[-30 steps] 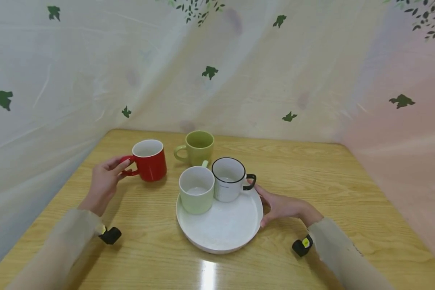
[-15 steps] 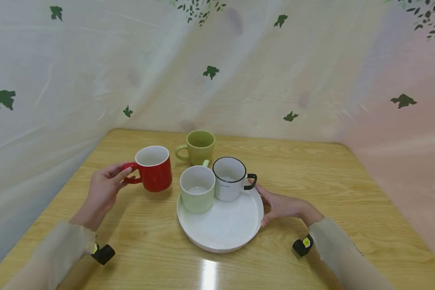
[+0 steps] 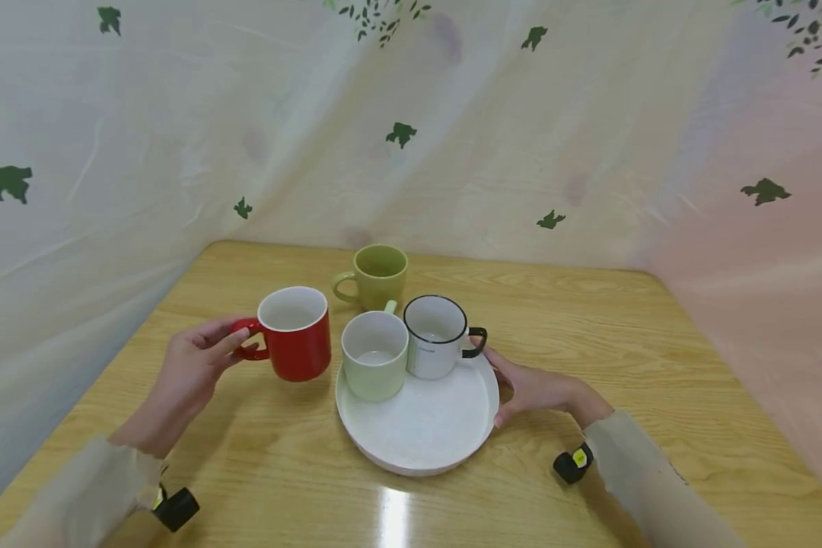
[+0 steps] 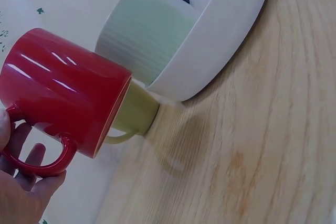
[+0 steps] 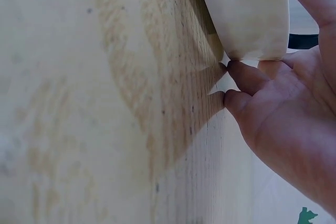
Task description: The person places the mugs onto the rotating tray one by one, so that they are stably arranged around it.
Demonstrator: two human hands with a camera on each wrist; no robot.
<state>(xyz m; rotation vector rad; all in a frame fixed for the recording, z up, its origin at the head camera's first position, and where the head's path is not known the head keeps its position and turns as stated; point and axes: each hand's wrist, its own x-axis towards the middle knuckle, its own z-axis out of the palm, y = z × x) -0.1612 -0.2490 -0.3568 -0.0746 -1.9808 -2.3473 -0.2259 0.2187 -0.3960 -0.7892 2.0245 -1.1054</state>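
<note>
My left hand (image 3: 193, 369) pinches the handle of a red mug (image 3: 300, 352) with a white inside. The mug is upright above the table, left of a round white tray (image 3: 425, 445); the left wrist view shows a gap under its base (image 4: 119, 114). On the tray stand a pale green mug (image 3: 375, 379) and, beside it, a white mug (image 3: 433, 359) with black rim and handle. My right hand (image 3: 537, 390) holds the tray's right side, thumb toward the front and fingers toward the back. In the right wrist view, bent fingers (image 5: 247, 80) touch the tray's outer wall (image 5: 252, 19).
Behind the tray an olive-green mug (image 3: 381, 288) stands on the wooden table (image 3: 623, 327), its handle to the left. A pale cloth (image 3: 301, 137) with leaf and bird prints hangs along the back and sides of the table.
My left hand has lifted the red mug off the table and brought it nearer and slightly right, toward the tray. My right hand and the tray have stayed put.
</note>
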